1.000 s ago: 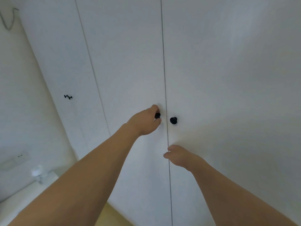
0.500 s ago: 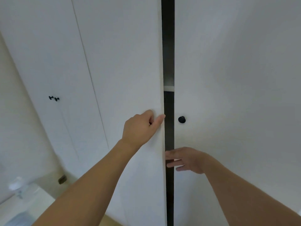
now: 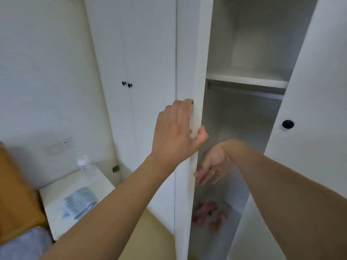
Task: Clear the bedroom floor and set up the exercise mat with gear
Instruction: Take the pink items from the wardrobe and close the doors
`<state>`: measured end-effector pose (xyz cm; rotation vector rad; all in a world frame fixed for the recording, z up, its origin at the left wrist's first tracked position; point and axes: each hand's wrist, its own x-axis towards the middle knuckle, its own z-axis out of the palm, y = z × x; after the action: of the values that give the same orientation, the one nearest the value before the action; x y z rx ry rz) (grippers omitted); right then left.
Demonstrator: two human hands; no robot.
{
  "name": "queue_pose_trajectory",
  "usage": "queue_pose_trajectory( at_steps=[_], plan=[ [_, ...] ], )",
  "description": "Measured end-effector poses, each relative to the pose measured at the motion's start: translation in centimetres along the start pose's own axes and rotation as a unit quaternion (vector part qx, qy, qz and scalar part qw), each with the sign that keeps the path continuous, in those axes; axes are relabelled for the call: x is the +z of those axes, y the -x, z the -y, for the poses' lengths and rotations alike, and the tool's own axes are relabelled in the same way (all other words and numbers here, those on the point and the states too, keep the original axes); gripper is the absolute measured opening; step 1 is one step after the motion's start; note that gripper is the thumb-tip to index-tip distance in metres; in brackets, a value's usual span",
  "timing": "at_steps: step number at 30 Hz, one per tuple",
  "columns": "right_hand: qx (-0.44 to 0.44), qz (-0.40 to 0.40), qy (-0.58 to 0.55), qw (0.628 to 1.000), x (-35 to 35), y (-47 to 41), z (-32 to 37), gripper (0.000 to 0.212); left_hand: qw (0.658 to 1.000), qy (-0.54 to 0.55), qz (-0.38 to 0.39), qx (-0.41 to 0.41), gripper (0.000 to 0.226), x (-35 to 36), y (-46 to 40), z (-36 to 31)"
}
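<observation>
A white wardrobe stands in front of me with its left door (image 3: pixel 195 62) swung open, edge-on to me. My left hand (image 3: pixel 176 132) grips that door's edge, fingers on the outer face and thumb on the inner side. My right hand (image 3: pixel 212 166) hangs inside the opening, fingers relaxed and pointing down, close to the door's inner edge and holding nothing. The right door (image 3: pixel 308 109) with a black knob (image 3: pixel 287 124) stands ajar. On the wardrobe floor lies a blurred pink object (image 3: pixel 206 212); I cannot tell what it is.
Inside are a white shelf (image 3: pixel 246 79) and a hanging rail (image 3: pixel 244 91). To the left stand closed wardrobe doors with two black knobs (image 3: pixel 126 84), a white bedside table (image 3: pixel 75 196) with a striped cloth (image 3: pixel 80 203) and a bottle (image 3: pixel 84 164), and an orange headboard (image 3: pixel 15 194).
My left hand pulled the left door from shut to wide open and shifted from the knob to the door's edge. My right hand moved into the opening. The view turned left.
</observation>
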<state>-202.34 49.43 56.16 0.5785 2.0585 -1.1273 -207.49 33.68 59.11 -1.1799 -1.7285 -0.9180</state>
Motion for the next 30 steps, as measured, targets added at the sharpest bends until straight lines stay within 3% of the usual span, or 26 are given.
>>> queue_pose_trajectory(
  at_steps=[3,4,8,12,15,25,30],
  plan=[
    [-0.02,-0.013,0.008,1.0,2.3,-2.3,3.4,0.019,1.0,0.005,0.002,-0.025,0.049,-2.5,1.3,3.0],
    [-0.032,-0.028,0.008,0.999,2.9,-3.0,4.3,0.023,0.999,0.01,0.007,-0.041,0.049,-3.2,1.7,4.0],
    [-0.092,-0.111,0.016,0.989,5.8,-5.6,8.6,0.087,0.995,-0.002,-0.002,-0.095,0.06,-5.6,3.3,7.9],
    [-0.202,-0.219,0.007,0.955,7.5,-8.8,12.1,0.071,0.991,-0.014,-0.017,-0.131,0.059,-7.5,4.0,11.9],
    [-0.242,-0.325,0.01,0.914,8.1,-11.1,14.2,0.105,0.984,-0.022,-0.015,-0.176,0.061,-8.5,3.8,14.6],
    [-0.229,-0.351,0.183,0.889,7.1,-13.3,17.0,0.098,0.96,0.001,-0.05,-0.276,0.059,-8.8,2.8,19.8],
    [-0.19,-0.398,0.248,0.862,4.9,-11.0,14.2,0.084,0.946,-0.011,-0.067,-0.317,0.055,-8.3,3.7,20.4]
  ],
)
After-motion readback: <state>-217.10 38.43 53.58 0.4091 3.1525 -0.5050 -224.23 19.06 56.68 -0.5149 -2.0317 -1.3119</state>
